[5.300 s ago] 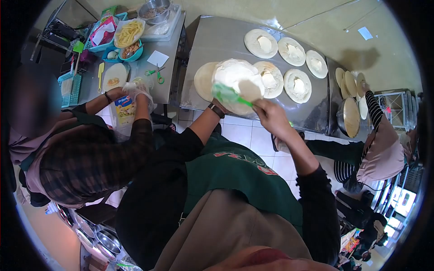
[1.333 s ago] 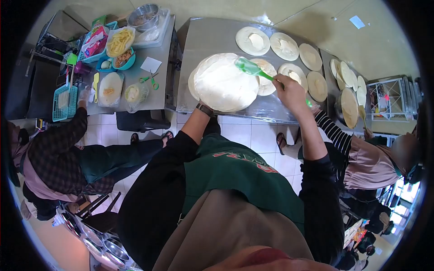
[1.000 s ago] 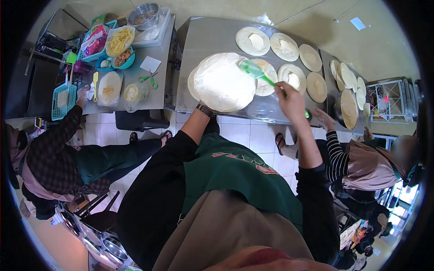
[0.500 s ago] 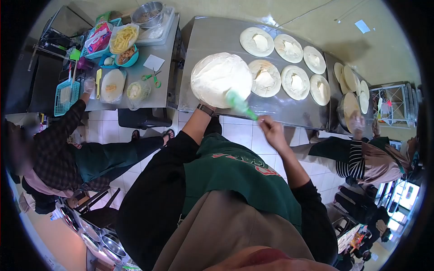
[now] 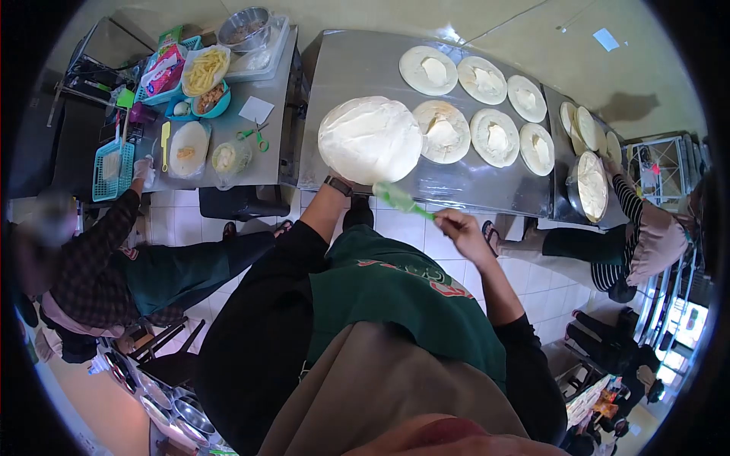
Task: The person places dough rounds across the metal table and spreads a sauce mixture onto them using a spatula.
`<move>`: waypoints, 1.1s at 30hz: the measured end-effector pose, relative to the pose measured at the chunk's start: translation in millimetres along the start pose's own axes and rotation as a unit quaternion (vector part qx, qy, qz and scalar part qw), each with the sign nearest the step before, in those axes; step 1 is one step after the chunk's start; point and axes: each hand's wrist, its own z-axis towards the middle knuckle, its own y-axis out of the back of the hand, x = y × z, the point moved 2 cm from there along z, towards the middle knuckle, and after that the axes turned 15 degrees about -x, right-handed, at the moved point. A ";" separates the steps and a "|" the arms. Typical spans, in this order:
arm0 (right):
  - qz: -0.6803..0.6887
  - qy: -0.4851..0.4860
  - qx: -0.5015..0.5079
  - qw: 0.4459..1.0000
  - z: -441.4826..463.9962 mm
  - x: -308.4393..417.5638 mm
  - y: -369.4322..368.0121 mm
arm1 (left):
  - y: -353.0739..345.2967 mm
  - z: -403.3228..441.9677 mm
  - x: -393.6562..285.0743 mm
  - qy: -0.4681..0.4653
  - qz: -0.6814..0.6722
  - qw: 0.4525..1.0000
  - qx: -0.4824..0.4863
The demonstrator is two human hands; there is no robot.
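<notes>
Directly ahead of my R hand (image 5: 458, 226) and L hand (image 5: 345, 181), a metal table (image 5: 346, 64) carries the work. Next in size, the big white-coated round (image 5: 369, 139) sits just beyond my L hand, its near edge hiding most of that hand. Can't tell how far those fingers are spread, what they have hold of, or if the round rests on the table or on them. White covers approx. all of its visible top, streaked but w/ no bare patch I can make out; I'd judge its coating nearly done.

Beyond my R hand, six smaller flat rounds (image 5: 482, 144) lie in two rows, the nearest close beside the coated one. Closer in, btwn my two hands, is the green spatula (image 5: 395, 197), its handle gripped in my R fingers, which are curled round the end. Its blade, smeared pale & a bit blurred, is by the coated round's near edge; touching or not, can't say. Smallest, a white dollop (image 5: 498, 139) sits mid-top on each of the six, short of the rim, so spreading there looks undone.
</notes>
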 end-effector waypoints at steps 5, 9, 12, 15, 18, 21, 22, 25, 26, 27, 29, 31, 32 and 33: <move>0.058 -0.044 -0.077 0.994 69.0 10.6 44.6 | 2.0 2.8 1.5 0.022 0.000 1.000 0.000; 0.039 -0.092 -0.048 0.994 64.5 3.7 52.4 | 3.4 -5.3 8.0 0.023 -0.001 1.000 0.007; 0.063 -0.090 -0.027 0.994 22.9 -17.6 35.0 | 8.8 -7.6 1.1 0.015 -0.010 1.000 0.007; 0.094 -0.123 0.024 0.988 -4.7 -15.3 3.5 | 12.2 -8.9 -5.9 0.009 -0.017 1.000 0.006; 0.079 -0.088 0.044 0.992 1.4 -0.9 -5.8 | 14.2 -1.9 4.7 0.011 -0.018 1.000 0.005; 0.064 -0.070 -0.109 0.990 33.5 -11.9 4.8 | 12.3 16.3 20.9 0.021 -0.022 1.000 0.007; 0.064 -0.069 -0.111 0.989 31.3 -18.7 -0.1 | 11.6 22.3 23.7 0.023 -0.023 0.999 0.009; -0.003 0.003 -0.114 0.993 14.5 -15.5 -29.7 | 10.6 23.9 24.2 0.019 -0.026 0.999 0.018; 0.056 -0.020 -0.032 0.998 6.3 -4.8 -35.1 | 12.6 22.4 20.7 0.017 -0.028 0.999 0.019; 0.062 -0.045 0.003 0.997 5.7 8.4 -36.5 | 13.5 21.2 19.1 0.015 -0.030 0.999 0.020; 0.084 -0.062 -0.006 0.995 14.1 10.8 -31.8 | 14.4 28.0 23.4 0.016 -0.033 0.999 0.021; 0.120 -0.088 -0.115 0.982 46.5 -5.7 -21.6 | 15.1 30.7 28.3 0.021 -0.035 0.999 0.021; 0.120 -0.087 -0.117 0.982 50.2 -14.4 -25.0 | 14.7 31.6 31.2 0.023 -0.036 0.999 0.022; 0.055 -0.036 -0.140 0.988 54.4 -19.0 -27.8 | 11.6 38.1 40.9 0.024 -0.036 0.999 0.025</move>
